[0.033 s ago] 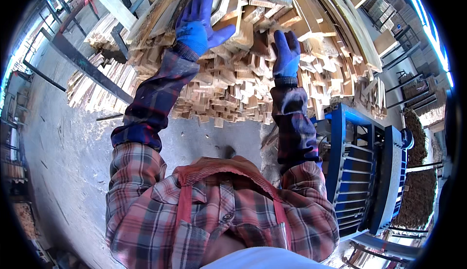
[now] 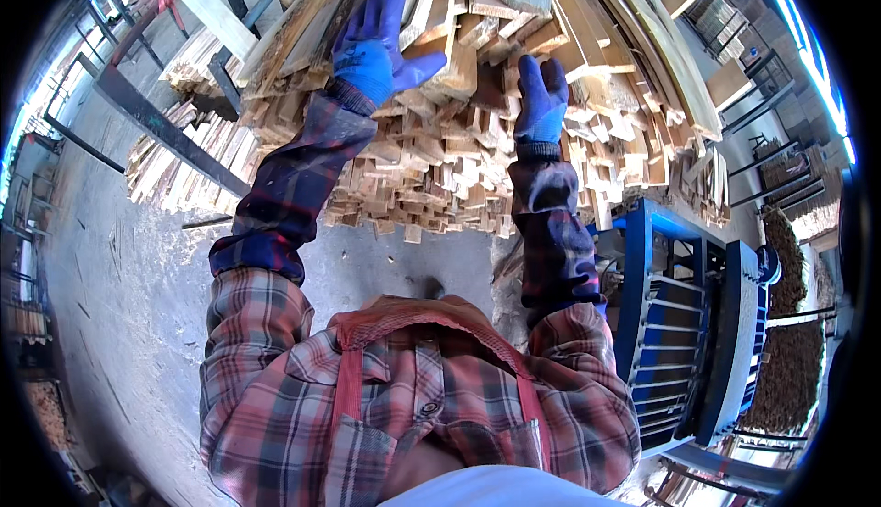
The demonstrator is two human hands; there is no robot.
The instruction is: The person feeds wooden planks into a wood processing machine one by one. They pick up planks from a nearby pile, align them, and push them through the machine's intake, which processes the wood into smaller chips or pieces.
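Observation:
Both of my hands wear blue-and-purple work gloves and reach forward over a big stack of rough wooden boards (image 2: 422,172), whose uneven ends face me. My left hand (image 2: 372,53) lies over the boards at the stack's upper left, fingers spread and thumb stretched to the right, with nothing in it. Farther right and a little nearer, my right hand (image 2: 541,103) points away from me over the board ends. Its visible fingers are raised and slightly bent, apart from each other, and no board shows in its grasp. Whether either palm touches the wood cannot be made out.
A dark metal rail (image 2: 170,131) slants along the left of the stack, beside a lower pile of thin wood strips (image 2: 184,167). To my right stands a blue metal frame with bars (image 2: 674,323). Concrete floor (image 2: 138,305) lies between me and the stack.

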